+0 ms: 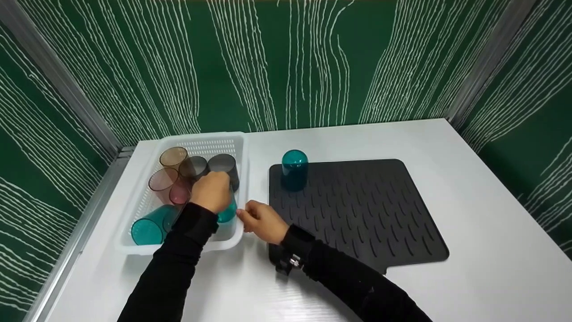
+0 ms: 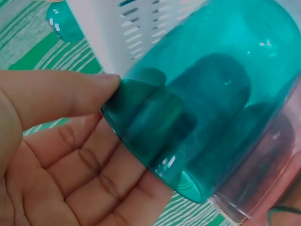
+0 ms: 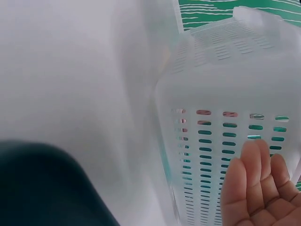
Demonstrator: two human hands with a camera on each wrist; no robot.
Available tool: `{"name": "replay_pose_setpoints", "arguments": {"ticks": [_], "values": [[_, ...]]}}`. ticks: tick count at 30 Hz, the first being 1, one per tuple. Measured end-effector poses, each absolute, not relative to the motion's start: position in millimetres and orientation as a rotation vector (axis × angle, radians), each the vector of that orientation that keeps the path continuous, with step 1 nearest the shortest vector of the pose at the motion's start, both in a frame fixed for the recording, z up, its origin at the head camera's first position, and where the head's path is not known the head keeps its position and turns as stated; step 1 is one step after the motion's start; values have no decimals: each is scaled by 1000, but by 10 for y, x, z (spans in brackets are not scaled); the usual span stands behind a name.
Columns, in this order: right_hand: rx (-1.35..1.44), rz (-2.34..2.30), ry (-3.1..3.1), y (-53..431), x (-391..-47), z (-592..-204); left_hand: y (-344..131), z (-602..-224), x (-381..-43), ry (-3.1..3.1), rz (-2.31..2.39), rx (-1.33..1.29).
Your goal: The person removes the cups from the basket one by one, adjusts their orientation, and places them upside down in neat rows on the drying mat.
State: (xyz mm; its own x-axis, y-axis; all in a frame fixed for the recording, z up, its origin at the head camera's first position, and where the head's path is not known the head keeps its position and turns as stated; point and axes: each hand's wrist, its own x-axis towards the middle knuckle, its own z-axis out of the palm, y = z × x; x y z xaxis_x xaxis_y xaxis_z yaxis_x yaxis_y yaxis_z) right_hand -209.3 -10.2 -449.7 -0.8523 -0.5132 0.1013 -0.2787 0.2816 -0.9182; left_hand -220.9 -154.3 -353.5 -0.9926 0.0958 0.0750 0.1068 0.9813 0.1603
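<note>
My left hand point(image 1: 212, 192) reaches down into the white basket point(image 1: 245, 156) and pinches a see-through teal cup point(image 1: 228, 212) at its rim. In the left wrist view the teal cup point(image 2: 211, 89) slants away with its open end toward the palm, thumb on one side of the rim and fingers on the other. My right hand point(image 1: 264, 221) is at the basket's right rim, its fingertips right by the edge. In the right wrist view the right hand's fingers point(image 3: 251, 165) extend up along the slotted basket wall point(image 3: 211, 94), holding no cup.
The basket also holds an amber cup point(image 1: 175, 156), a pink cup point(image 1: 163, 180), grey cups point(image 1: 223, 165) and another teal cup point(image 1: 147, 230) lying tilted. A teal cup point(image 1: 295, 170) stands upside down on the black drying mat point(image 1: 357, 205). Green walls point(image 1: 313, 58) border the white table point(image 1: 482, 214).
</note>
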Motion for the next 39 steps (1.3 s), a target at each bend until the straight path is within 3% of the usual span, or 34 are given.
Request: {"name": "replay_pose_setpoints", "arguments": {"ticks": [25,39], "values": [[-676,-1733,2216,174,-2227,-4389,-1317,-3171,-1802,-2587,-284,-56],[-750,-2306,1891,573,-2207,-4101,-1064,-3144,-1548,-2366,-1264,-293]]}}
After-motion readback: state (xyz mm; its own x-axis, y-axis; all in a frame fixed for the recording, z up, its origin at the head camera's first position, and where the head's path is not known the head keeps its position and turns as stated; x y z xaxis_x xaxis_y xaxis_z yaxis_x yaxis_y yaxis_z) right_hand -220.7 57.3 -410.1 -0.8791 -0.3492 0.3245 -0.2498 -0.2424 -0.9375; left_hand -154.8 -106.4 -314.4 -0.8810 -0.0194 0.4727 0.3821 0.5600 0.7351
